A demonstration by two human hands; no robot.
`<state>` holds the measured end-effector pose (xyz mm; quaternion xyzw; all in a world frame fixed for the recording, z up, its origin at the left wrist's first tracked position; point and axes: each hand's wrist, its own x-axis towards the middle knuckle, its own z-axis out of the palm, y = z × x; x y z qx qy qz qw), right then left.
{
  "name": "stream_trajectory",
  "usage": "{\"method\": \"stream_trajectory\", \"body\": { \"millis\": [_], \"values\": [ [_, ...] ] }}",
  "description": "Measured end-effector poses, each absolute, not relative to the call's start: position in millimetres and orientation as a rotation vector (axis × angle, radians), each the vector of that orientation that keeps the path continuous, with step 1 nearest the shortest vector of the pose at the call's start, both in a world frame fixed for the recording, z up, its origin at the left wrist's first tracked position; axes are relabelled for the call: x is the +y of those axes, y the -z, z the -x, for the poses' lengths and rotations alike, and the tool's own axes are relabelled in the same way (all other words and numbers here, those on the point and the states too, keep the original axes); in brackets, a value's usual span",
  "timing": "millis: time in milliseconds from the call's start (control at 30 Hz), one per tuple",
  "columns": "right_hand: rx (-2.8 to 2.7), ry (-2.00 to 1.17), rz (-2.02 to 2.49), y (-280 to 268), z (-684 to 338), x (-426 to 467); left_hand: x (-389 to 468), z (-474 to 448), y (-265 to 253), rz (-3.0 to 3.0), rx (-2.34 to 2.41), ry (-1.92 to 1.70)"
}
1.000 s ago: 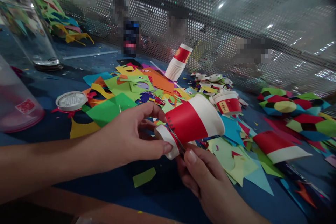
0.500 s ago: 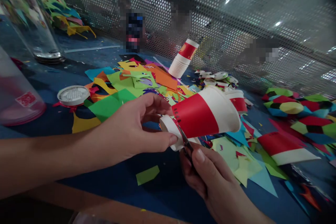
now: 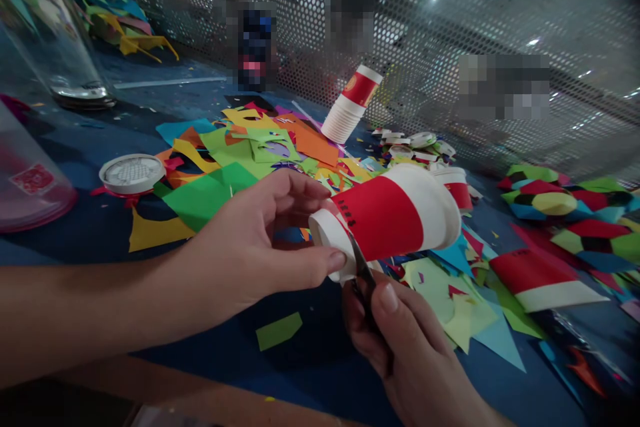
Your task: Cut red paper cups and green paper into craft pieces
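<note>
The left hand (image 3: pixel 280 233) holds the small end of a paper cup (image 3: pixel 383 217), and the wide end pokes out to its right. Close beside, the right hand (image 3: pixel 407 330) holds scissors (image 3: pixel 367 277) against the cup.

The paper cup (image 3: pixel 387 213) looks smooth and matt, the scissors (image 3: pixel 364 263) metal, the paper scraps (image 3: pixel 213 195) matt, the bottle (image 3: pixel 57 37) clear and glossy.

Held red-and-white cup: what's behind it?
Past the held cup, part of a second cup shows, with a heap of white pieces beyond. The second cup's left side is covered, so it can't be seen.
</note>
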<state>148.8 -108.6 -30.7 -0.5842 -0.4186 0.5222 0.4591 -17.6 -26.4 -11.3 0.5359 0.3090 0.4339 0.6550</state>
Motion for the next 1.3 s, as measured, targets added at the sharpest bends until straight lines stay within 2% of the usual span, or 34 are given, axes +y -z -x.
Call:
{"method": "stream_trajectory", "body": {
  "millis": [167,333,533,733,1300],
  "values": [
    [-1.001,-1.261,1.496,25,-144,-111,-28,17,13,-1.21,0.681,-1.002],
    [-0.703,-1.198,1.545,26,-139,-114,-29,19,20,-1.162,0.599,-1.008],
    [-0.698,-1.19,1.597,25,-140,-115,-29,20,19,-1.164,0.603,-1.008],
    [-0.97,-1.258,1.505,26,-150,-114,-31,22,16,-1.178,0.644,-1.003],
    [-1.143,-1.335,1.288,31,-145,-107,-31,21,16,-1.163,0.654,-1.006]
  ]
}}
